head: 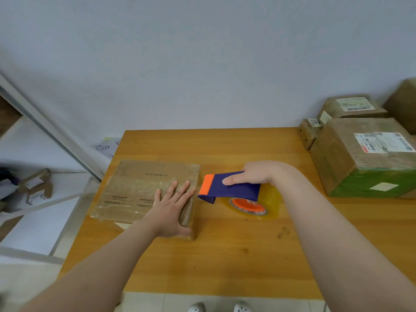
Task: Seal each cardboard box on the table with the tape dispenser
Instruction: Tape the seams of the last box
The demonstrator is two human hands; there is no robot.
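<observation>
A flat cardboard box [139, 190] lies on the left part of the wooden table [225, 255], with clear tape shining across its top. My left hand [173, 206] presses flat on the box's right end, fingers straight and spread. Just right of the box, my right hand [256, 174] grips the blue tape dispenser [231, 188] from above, index finger along its top. Its orange blade end points at the box's right edge. The yellowish tape roll [254, 206] with an orange core sits under the dispenser.
At the table's right side stands a large cardboard box [360, 158] with a white label and green tape, with smaller boxes [351, 106] behind it. Metal shelving [33, 188] to the left holds small parcels. A white wall rises behind the table.
</observation>
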